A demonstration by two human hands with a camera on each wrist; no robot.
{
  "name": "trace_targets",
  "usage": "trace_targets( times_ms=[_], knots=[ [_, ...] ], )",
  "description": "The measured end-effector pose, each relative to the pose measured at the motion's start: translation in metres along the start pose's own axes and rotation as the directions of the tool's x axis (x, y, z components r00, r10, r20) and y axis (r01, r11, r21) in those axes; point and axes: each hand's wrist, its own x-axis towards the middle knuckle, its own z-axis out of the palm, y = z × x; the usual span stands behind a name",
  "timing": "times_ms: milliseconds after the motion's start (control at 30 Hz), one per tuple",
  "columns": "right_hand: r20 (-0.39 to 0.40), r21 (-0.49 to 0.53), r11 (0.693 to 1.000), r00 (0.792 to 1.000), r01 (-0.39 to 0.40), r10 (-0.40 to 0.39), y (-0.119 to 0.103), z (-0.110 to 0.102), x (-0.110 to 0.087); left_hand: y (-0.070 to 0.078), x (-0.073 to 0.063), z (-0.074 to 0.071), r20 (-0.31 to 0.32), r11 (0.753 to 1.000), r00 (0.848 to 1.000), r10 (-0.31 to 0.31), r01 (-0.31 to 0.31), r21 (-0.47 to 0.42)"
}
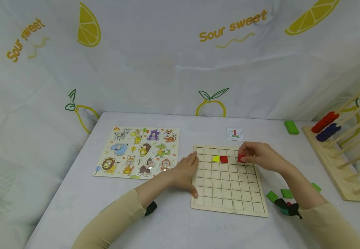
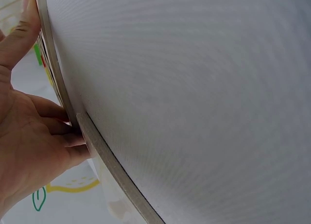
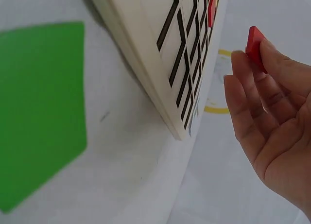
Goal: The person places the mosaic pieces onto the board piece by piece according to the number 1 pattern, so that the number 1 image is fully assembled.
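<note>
A wooden grid board [image 1: 217, 192] lies on the table, with a yellow piece [image 1: 215, 158] and a red square tile [image 1: 223, 159] side by side in its upper cells. Over the board's upper right, my right hand [image 1: 257, 155] pinches another red tile [image 3: 254, 49] between thumb and fingers. In the right wrist view that tile is held tilted, apart from the board. My left hand [image 1: 184, 173] rests along the board's left edge, thumb and fingers spread against the rim. The left wrist view shows the left fingers [image 2: 53, 119] touching the board's side.
An animal puzzle board [image 1: 136, 176] lies at left. A small patterned card [image 1: 235, 134] sits behind the grid. Several green tiles [image 1: 287, 193] lie near the right forearm, and a green block [image 1: 291, 127] farther back. A wooden peg rack [image 1: 338, 169] with red and blue beads stands at right.
</note>
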Motion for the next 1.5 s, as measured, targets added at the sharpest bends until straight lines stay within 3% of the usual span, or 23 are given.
trace_targets(
  times_ms=[633,1100,1500],
  knots=[
    [0.054,-0.030,0.999,0.998,0.031,-0.029,-0.013,0.029,0.028,0.002,0.000,-0.001,0.002,1.000,1.000,-0.008,0.008,-0.008],
    [0.111,-0.071,0.996,0.993,0.049,-0.041,-0.015,0.033,0.031,0.002,0.000,0.000,-0.012,0.999,1.000,-0.022,0.022,-0.035],
    [0.107,-0.085,0.995,0.993,0.060,-0.051,-0.016,0.039,0.034,0.000,0.002,0.000,-0.006,0.999,1.000,-0.019,0.018,-0.031]
  ],
)
